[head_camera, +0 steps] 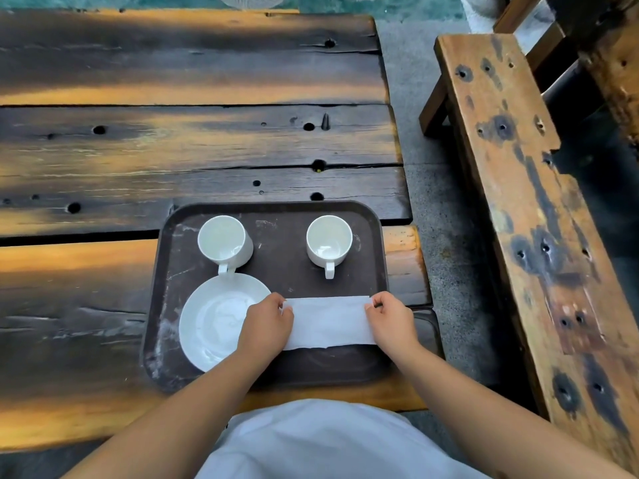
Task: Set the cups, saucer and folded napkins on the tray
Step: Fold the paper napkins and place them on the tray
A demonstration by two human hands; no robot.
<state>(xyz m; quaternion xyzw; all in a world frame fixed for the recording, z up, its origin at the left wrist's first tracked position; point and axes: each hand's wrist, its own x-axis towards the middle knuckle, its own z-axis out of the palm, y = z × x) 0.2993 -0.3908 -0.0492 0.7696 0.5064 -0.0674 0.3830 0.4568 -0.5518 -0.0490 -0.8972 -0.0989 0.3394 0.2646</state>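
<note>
A dark brown tray (pixel 276 369) lies near the table's front right corner. On its far half stand two white cups, the left cup (pixel 224 240) and the right cup (pixel 328 242), handles toward me. A white saucer (pixel 211 323) sits at the tray's near left. A white napkin (pixel 330 321) stretches flat over the tray's near right part. My left hand (pixel 268 323) pinches its left end and covers part of the saucer. My right hand (pixel 392 319) pinches its right end.
The rough dark wooden table (pixel 173 150) extends far and left. A wooden bench (pixel 518 202) runs along the right, across a strip of grey floor (pixel 432 236). My white clothing (pixel 328 444) fills the bottom centre.
</note>
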